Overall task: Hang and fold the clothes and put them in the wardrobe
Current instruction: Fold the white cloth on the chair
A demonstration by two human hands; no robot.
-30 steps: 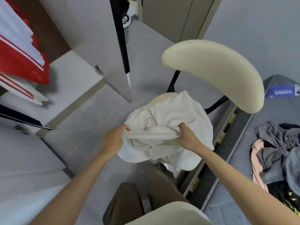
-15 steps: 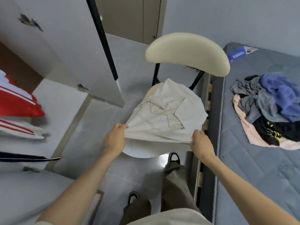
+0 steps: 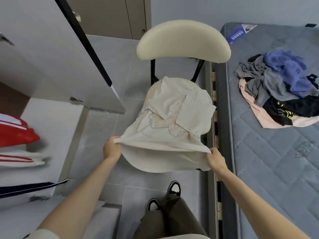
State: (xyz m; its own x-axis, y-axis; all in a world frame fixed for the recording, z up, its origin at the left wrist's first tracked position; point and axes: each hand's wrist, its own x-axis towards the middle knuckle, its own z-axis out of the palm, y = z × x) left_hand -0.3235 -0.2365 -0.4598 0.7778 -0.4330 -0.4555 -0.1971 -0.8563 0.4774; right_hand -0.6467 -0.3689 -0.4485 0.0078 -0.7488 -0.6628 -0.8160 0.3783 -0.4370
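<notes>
- Nearest the camera, a person's legs in olive-brown trousers [image 3: 165, 219] stand on a grey tiled floor [image 3: 103, 131], with black and white shoes [image 3: 174, 188] pointing forward.
- Two bare forearms reach forward from the bottom corners of the view.
- The left hand [image 3: 111, 149] has its fingers curled round the near left corner of a cream shirt [image 3: 172, 118], gripping the fabric edge.
- The right hand [image 3: 215, 158] pinches the near right corner of the same edge, with the fingers closed on the cloth.
- Between the two hands the shirt's edge is pulled fairly straight. A lower layer sags beneath it in a curve.
- The rest of the shirt lies spread over the seat of a chair [image 3: 183, 42], with a faint outlined print facing up and one flap folded across its right side.
- The chair has a padded cream backrest on a black frame and stands just beside the bed.
- To the left, an open wardrobe [image 3: 51, 126] holds red and white garments [image 3: 15, 133]. A dark garment with a white stripe [image 3: 31, 187] lies lower and nearer.
- A pale wardrobe door [image 3: 43, 57] with a black edge stands open, beyond the shelf.
- To the right is a grey quilted mattress [image 3: 269, 161]. A loose pile of clothes [image 3: 279, 87] in blue, grey, black and pink lies on it, well apart from the shirt.
</notes>
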